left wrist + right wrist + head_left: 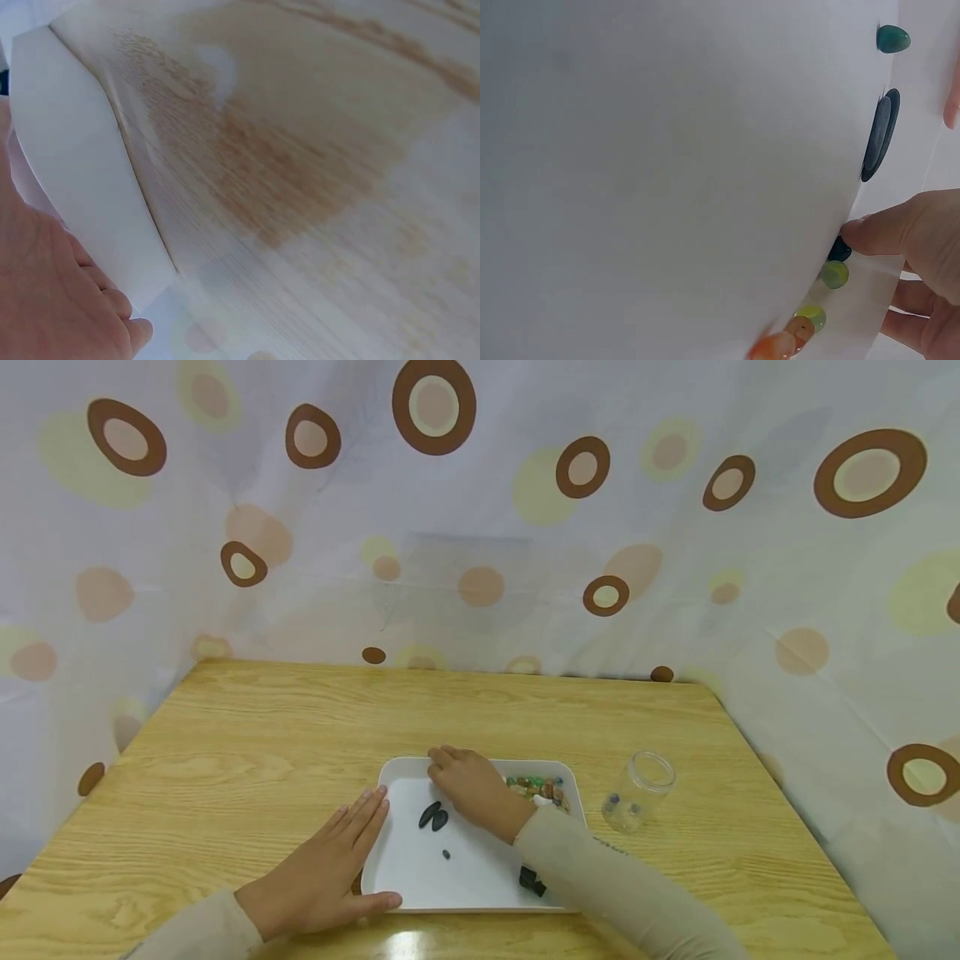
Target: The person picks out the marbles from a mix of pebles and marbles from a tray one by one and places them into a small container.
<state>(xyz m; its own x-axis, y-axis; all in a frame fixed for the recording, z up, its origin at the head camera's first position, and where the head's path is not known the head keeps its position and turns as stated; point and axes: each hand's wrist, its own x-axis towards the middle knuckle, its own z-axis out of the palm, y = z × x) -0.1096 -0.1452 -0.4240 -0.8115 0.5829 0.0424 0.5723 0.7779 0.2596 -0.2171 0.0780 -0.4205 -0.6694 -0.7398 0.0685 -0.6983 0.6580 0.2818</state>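
Touched the dark stone (841, 250) in the white tray (416, 877), by the far wall, with the thumb of the right hand (477, 789), could not tell whether pinching, and braced the left rim with the straight-fingered left hand (326, 868), presumably against sliding, left of the clear jar (639, 793).

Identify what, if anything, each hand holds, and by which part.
The left hand grips nothing, resting along the left rim of the white rectangular tray. The right hand touches a small dark rounded stone; whether it grips it cannot be told.
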